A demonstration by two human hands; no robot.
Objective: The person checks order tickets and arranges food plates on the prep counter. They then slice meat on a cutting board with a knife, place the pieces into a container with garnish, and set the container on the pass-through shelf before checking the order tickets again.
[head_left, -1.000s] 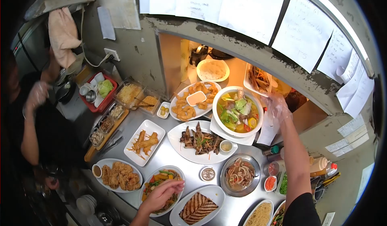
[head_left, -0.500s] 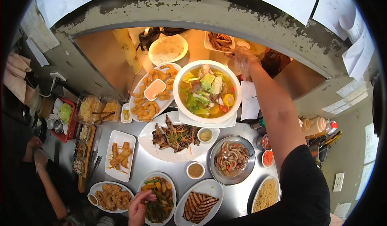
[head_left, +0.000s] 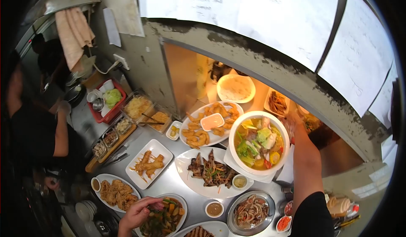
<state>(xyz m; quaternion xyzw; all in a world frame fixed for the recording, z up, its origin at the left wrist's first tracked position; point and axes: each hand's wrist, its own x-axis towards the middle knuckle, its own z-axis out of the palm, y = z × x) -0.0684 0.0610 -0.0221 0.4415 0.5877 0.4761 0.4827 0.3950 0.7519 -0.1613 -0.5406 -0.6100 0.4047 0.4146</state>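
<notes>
My right hand [head_left: 292, 122], in a clear plastic glove, reaches into the lit pass-through. It is beside a small white dish of brown fried strips [head_left: 277, 103] and the rim of a large white soup bowl [head_left: 231, 140]. Blur hides its fingers, so I cannot tell whether it grips anything. Bare and holding nothing, my left hand [head_left: 140, 213] hovers at the lower left with its fingers loosely stretched. Below and beside it is an oval plate of stir-fried vegetables [head_left: 171, 220].
Around the soup stand fried shrimp [head_left: 196, 137], a rice bowl [head_left: 235, 88], a brown meat platter [head_left: 207, 171], spring rolls [head_left: 149, 165], fried chicken [head_left: 116, 192] and a metal squid dish [head_left: 251, 213]. Prep tubs [head_left: 137, 106] line the left. A co-worker [head_left: 38, 127] stands further left.
The view has turned, so the counter appears shifted right and down, and more of the co-worker shows. My left hand still hovers over the vegetables; my right hand remains in the pass-through.
</notes>
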